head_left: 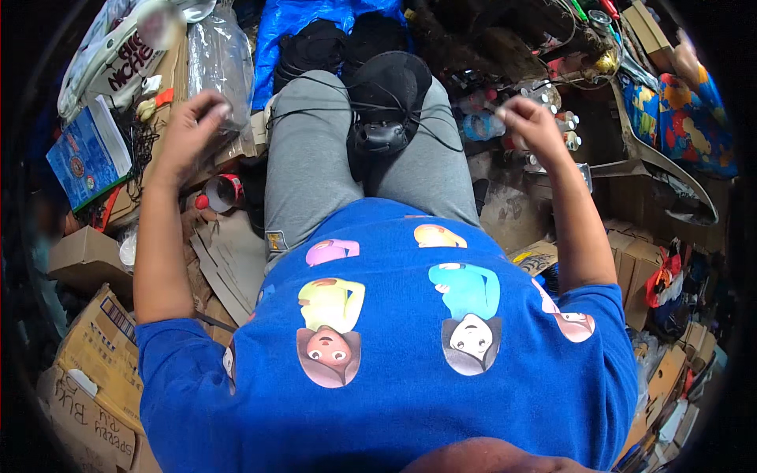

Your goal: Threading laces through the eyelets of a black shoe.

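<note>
A black shoe-like item (384, 134) rests between my thighs, its glossy rounded end toward me. Long thin black laces (315, 112) spread from it over both grey trouser legs. Off to the left of my knees, my left hand (193, 134) is raised, with thumb and fingers pinched together. My right hand (535, 128) is up on the opposite side, above some plastic bottles, and its fingertips are pinched too. Whether a lace end sits in either pinch is too fine to make out. Both hands are apart from the black item.
Two dark round bundles (310, 54) lie on a blue plastic sheet (277, 17) beyond my knees. Bottles (569, 130) cluster at the right. A blue book (88, 154), a clear plastic bag (217, 59) and a red-labelled bottle (224, 191) are at the left. Cardboard boxes (91, 256) crowd both sides.
</note>
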{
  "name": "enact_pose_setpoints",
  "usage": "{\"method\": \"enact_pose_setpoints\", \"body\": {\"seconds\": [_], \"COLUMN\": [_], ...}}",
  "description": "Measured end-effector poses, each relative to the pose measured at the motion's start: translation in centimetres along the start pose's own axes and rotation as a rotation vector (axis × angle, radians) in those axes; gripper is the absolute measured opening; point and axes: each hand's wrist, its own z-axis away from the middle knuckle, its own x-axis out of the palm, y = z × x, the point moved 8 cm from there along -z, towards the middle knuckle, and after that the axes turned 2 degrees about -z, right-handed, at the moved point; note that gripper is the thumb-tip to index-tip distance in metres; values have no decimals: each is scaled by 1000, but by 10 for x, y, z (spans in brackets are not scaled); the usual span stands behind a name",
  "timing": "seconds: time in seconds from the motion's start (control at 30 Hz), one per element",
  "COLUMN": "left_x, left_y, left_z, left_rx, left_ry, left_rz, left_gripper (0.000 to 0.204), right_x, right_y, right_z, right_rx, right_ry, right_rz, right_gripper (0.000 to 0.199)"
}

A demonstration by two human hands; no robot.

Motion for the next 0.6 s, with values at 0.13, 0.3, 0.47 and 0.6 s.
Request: {"method": "enact_pose_setpoints", "body": {"seconds": [0.13,0.3,0.47,0.6], "left_x": [-5,57,28,-136], "left_y": [91,159,91,29], "left_z": [0,22,23,31], "left_rx": [618,462,527,148], "left_ry": [-89,-593,-151,368], "left_rz": [797,1107,-356,-665], "left_gripper": [20,16,13,22], "right_x": [26,85,65,-58], "right_y": [-63,-135,-49,77], "right_z": [-16,10,29,32], "right_rx": [-292,-521,-510,-178], "right_ry": [17,-500,-247,101], "right_rz": [-803,-1101,220,278], "right_gripper": [25,26,26,27]}}
